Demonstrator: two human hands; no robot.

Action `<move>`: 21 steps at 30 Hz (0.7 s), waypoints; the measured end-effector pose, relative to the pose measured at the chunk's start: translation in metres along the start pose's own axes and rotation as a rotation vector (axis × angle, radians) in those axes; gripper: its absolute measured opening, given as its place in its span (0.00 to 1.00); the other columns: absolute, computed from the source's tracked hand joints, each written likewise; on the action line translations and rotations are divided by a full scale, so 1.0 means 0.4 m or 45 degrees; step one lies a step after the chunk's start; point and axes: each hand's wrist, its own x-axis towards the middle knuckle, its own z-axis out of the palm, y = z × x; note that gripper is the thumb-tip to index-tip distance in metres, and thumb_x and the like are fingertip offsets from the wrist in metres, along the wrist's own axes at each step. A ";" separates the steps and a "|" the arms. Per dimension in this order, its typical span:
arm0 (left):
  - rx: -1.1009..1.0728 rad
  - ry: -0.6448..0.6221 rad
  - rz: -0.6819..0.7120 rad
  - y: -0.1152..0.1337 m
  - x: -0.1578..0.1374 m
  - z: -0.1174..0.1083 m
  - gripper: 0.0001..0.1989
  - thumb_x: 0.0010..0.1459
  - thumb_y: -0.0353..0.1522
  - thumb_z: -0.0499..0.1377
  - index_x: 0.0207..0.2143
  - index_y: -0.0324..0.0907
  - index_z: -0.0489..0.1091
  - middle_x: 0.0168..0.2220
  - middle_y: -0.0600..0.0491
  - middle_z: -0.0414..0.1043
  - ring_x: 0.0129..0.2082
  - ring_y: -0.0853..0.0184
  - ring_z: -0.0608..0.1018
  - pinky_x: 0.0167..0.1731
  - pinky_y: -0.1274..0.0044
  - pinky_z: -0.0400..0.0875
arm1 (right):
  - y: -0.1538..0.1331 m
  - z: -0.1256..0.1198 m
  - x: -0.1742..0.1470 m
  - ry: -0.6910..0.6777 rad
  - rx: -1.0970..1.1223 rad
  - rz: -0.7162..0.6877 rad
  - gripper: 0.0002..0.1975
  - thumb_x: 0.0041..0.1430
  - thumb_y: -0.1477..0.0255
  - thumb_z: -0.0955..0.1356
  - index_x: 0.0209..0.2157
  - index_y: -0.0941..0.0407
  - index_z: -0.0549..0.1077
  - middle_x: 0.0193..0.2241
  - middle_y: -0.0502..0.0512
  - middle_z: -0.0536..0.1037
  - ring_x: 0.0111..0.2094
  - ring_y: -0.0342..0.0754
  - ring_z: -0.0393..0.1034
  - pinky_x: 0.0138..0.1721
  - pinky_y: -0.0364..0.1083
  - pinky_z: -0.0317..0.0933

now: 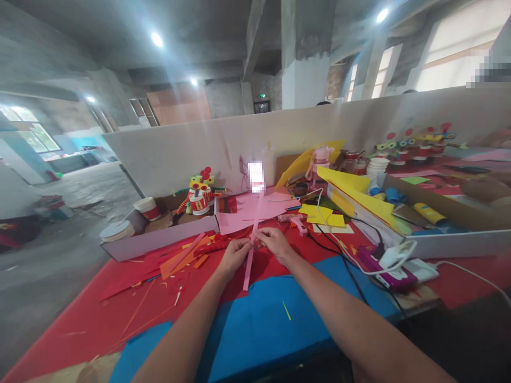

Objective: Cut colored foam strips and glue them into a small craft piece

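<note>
A long pink paper strip (pixel 248 271) runs between my two hands over the red and blue table covering. My left hand (pixel 236 252) pinches it near the middle with closed fingers. Right beside it, my right hand (pixel 273 242) grips the same strip, its fingertips almost touching the left ones. One end of the strip points down toward me and the other reaches up over pink paper sheets (pixel 235 213). Exactly what the fingertips do to the strip is too small to make out.
Orange and red paper scraps (pixel 179 260) lie to the left. On the right are a pink glue gun (pixel 296 221), yellow paper pieces (pixel 319 213), a purple power strip (pixel 393 271) with cables, and an open box (pixel 459 242). A paper-cup figure (pixel 199 194) stands in a left tray.
</note>
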 end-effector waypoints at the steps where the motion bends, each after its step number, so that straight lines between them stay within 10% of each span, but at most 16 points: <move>1: -0.021 0.013 -0.010 0.004 -0.001 0.000 0.22 0.52 0.49 0.59 0.22 0.38 0.70 0.16 0.55 0.66 0.16 0.73 0.63 0.19 0.80 0.53 | -0.001 -0.002 0.001 0.007 0.002 -0.011 0.19 0.44 0.53 0.72 0.23 0.57 0.75 0.21 0.49 0.74 0.21 0.41 0.64 0.27 0.43 0.63; 7: -0.128 0.044 -0.048 0.006 0.002 -0.005 0.21 0.53 0.48 0.59 0.24 0.38 0.71 0.16 0.54 0.68 0.16 0.73 0.65 0.19 0.80 0.54 | 0.003 -0.008 0.012 0.273 0.111 -0.129 0.17 0.42 0.60 0.74 0.31 0.55 0.71 0.27 0.48 0.74 0.24 0.41 0.66 0.30 0.43 0.65; 21: -0.184 0.045 -0.094 -0.010 0.008 0.004 0.24 0.49 0.51 0.61 0.28 0.37 0.73 0.15 0.56 0.66 0.13 0.75 0.62 0.16 0.81 0.51 | 0.018 0.005 0.010 0.133 0.208 -0.046 0.17 0.40 0.62 0.75 0.29 0.56 0.71 0.26 0.49 0.76 0.28 0.44 0.70 0.35 0.45 0.65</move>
